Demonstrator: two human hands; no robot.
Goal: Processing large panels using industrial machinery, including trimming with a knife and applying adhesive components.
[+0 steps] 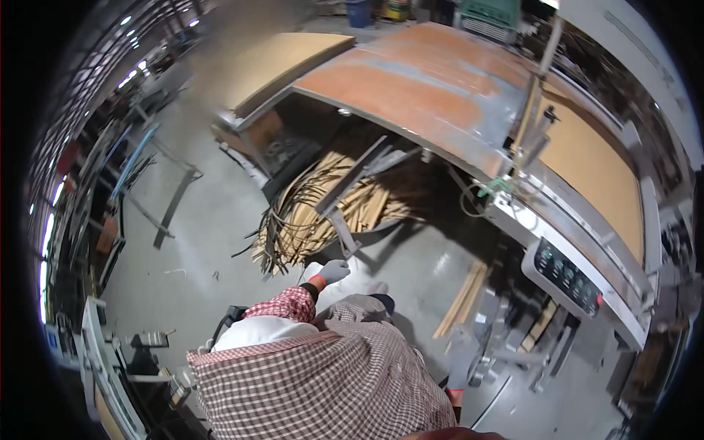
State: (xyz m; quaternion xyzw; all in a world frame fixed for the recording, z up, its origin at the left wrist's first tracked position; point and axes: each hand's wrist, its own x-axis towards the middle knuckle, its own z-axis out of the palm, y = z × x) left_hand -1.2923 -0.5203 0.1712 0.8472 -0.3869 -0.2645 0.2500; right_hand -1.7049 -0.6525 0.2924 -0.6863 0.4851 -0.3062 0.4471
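Note:
My left hand, in a grey glove with a red cuff, hangs in front of my body with its fingers curled in. Nothing shows sticking out of it. Just beyond it lies a big pile of thin wooden strips and dark edging strips, in a low dark container under a table. My right hand, also grey-gloved, is low at my right side and somewhat blurred. Its fingers look stretched out, with nothing visible in them. It is nearest to some long wooden strips on the floor.
A large orange-and-grey worktable stands ahead, with a tan board at its left. To the right is a machine with a control panel and another tan board. Metal frames stand on the left; machine parts lie low at right.

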